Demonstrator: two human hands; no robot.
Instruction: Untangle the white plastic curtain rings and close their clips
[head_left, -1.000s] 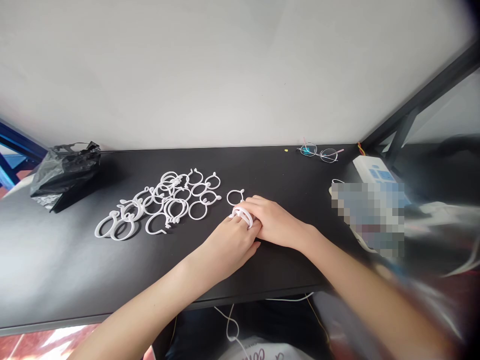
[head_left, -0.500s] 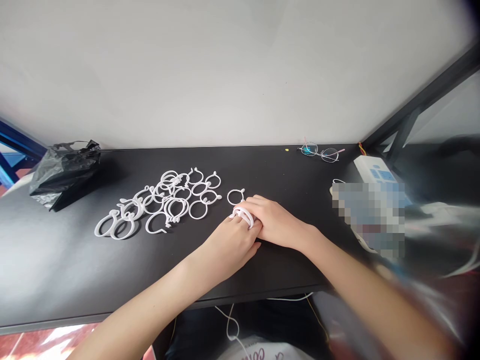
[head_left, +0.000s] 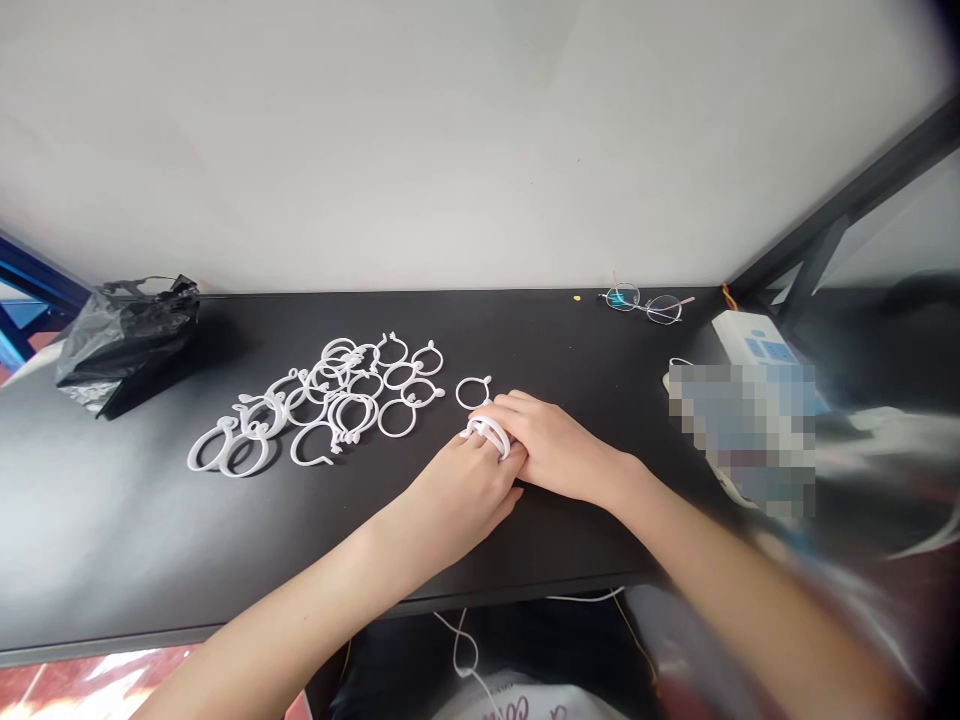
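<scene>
Both hands meet at the front middle of the black table, closed around several white plastic curtain rings (head_left: 493, 436). My left hand (head_left: 461, 495) wraps the rings from the near left, its fingers partly hidden under the right. Over them from the right curls my right hand (head_left: 559, 447), its fingers pressed against the rings and the left fingers. Just beyond the fingertips lies a single curtain ring (head_left: 458, 393), flat on the table. Left of the hands spreads a loose pile of similar curtain rings (head_left: 335, 420), some overlapping, one gaping at the front.
A black plastic bag (head_left: 135, 345) stands at the far left. Eyeglasses (head_left: 643, 306) lie near the wall, with a small yellow bit (head_left: 577, 298) beside them. On the right are a white box (head_left: 739, 335) and a pixelated item (head_left: 739, 430). A white cable (head_left: 465, 650) hangs below the table edge.
The hands keep their grip on the rings with almost no movement. The view has shifted very slightly; the pile and the single ring lie as before.
</scene>
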